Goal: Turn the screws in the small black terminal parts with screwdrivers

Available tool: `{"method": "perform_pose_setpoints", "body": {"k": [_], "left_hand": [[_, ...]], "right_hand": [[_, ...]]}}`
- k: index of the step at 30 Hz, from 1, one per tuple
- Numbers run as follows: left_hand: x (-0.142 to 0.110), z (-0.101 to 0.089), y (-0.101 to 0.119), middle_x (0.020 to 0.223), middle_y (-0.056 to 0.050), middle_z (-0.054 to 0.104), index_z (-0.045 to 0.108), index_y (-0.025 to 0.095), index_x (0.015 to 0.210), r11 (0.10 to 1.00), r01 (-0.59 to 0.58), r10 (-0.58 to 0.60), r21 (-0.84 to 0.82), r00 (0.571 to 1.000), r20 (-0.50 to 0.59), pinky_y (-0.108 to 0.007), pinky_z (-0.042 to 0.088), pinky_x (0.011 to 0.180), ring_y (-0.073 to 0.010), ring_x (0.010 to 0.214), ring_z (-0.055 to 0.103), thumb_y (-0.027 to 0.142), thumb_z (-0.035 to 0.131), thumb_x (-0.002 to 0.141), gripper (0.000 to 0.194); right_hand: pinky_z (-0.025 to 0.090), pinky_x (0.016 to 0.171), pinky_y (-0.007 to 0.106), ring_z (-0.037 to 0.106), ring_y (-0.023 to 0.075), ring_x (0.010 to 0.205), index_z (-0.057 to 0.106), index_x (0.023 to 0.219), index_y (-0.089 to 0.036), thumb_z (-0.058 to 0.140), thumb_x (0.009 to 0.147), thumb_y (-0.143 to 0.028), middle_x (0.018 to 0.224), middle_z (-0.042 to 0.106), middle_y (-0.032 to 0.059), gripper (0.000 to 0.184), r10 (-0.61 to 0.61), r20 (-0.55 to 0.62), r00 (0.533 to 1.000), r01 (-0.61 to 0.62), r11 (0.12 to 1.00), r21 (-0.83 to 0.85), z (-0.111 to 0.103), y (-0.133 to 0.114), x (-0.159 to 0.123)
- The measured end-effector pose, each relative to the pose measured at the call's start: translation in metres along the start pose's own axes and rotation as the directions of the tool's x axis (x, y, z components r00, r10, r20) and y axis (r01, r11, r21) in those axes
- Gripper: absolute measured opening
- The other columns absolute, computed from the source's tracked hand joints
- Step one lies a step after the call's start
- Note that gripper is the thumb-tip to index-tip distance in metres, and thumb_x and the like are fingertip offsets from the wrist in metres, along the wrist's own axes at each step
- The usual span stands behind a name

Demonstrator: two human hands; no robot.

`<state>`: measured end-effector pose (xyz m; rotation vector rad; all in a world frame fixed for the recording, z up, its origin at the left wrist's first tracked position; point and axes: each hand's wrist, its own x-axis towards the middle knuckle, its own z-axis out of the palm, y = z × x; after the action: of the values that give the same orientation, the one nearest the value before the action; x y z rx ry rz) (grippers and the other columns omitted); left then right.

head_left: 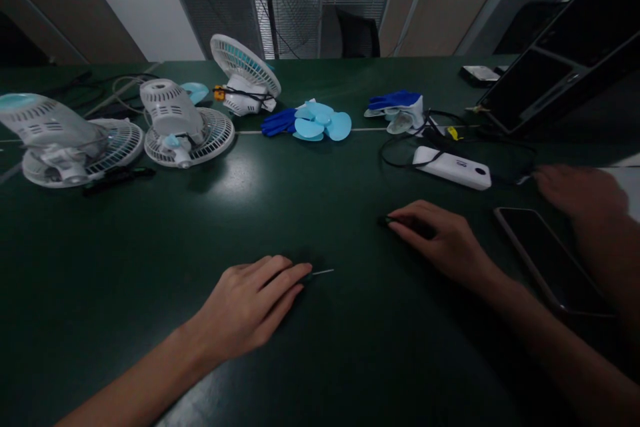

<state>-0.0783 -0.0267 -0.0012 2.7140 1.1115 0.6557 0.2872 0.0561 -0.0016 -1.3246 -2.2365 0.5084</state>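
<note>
My left hand [255, 300] lies low on the green table [150, 267], its fingers curled together over the dark handle of a small screwdriver [320, 273]. Only the thin metal tip pokes out to the right. My right hand [443, 237] rests further right, fingers cupped over a small dark object [384, 220] that is mostly hidden under them. The two hands are apart, with bare table between them.
Three small white and blue fans [185, 123] and a loose blue blade [320, 121] lie at the back, beside blue gloves [397, 101]. A white power bank [453, 168] with cables and a phone [545, 257] lie right. Another person's hand [580, 190] rests at the far right.
</note>
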Motion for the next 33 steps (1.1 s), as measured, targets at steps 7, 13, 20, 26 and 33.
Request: {"method": "perform_pose_setpoints", "body": {"k": [7,13,20,26,33], "left_hand": [[0.002,-0.003,0.002,0.103,-0.007,0.067,0.06,0.017,0.131,0.998,-0.064,0.064,-0.009,0.998,-0.004,-0.026,0.056,0.059,-0.0157,0.082,0.067,0.02,0.05,0.1,0.033],[0.003,-0.005,0.003,0.1,-0.007,0.067,0.061,0.017,0.129,0.995,-0.093,0.093,-0.033,0.996,-0.004,-0.03,0.056,0.06,-0.0175,0.081,0.066,0.018,0.052,0.097,0.033],[0.004,-0.004,0.003,0.1,-0.007,0.067,0.062,0.017,0.129,0.995,-0.093,0.093,-0.027,0.996,0.001,-0.027,0.055,0.059,-0.0168,0.081,0.066,0.018,0.051,0.097,0.033],[0.005,-0.003,0.003,0.101,-0.007,0.068,0.061,0.018,0.13,0.995,-0.101,0.101,-0.019,0.995,0.012,-0.028,0.056,0.06,-0.0169,0.081,0.067,0.019,0.051,0.099,0.032],[0.001,-0.004,-0.001,0.109,-0.007,0.07,0.055,0.017,0.135,0.999,-0.024,0.018,-0.043,0.992,-0.128,-0.024,0.056,0.065,-0.014,0.087,0.07,0.023,0.05,0.103,0.033]], "right_hand": [[0.051,0.087,0.038,0.065,0.0198,0.101,0.068,0.119,-0.025,0.062,0.097,-0.029,0.11,0.07,0.0049,0.023,-0.27,0.176,0.947,0.246,0.959,0.143,0.038,-0.064,-0.011],[0.046,0.086,0.038,0.063,0.0186,0.099,0.067,0.12,-0.027,0.061,0.097,-0.029,0.109,0.07,0.0035,0.024,-0.307,0.226,0.925,0.269,0.945,0.184,0.041,-0.07,-0.015],[0.043,0.087,0.036,0.062,0.0177,0.097,0.067,0.119,-0.027,0.062,0.097,-0.029,0.105,0.07,0.0024,0.023,-0.313,0.224,0.923,0.274,0.943,0.188,0.041,-0.071,-0.014],[0.042,0.087,0.037,0.062,0.0178,0.096,0.066,0.118,-0.027,0.062,0.097,-0.029,0.104,0.07,0.0024,0.022,-0.314,0.227,0.922,0.274,0.943,0.191,0.042,-0.072,-0.014],[0.041,0.089,0.038,0.061,0.0185,0.098,0.066,0.118,-0.028,0.062,0.096,-0.03,0.107,0.07,0.0022,0.022,-0.31,0.242,0.919,0.268,0.944,0.191,0.04,-0.074,-0.013]]}}
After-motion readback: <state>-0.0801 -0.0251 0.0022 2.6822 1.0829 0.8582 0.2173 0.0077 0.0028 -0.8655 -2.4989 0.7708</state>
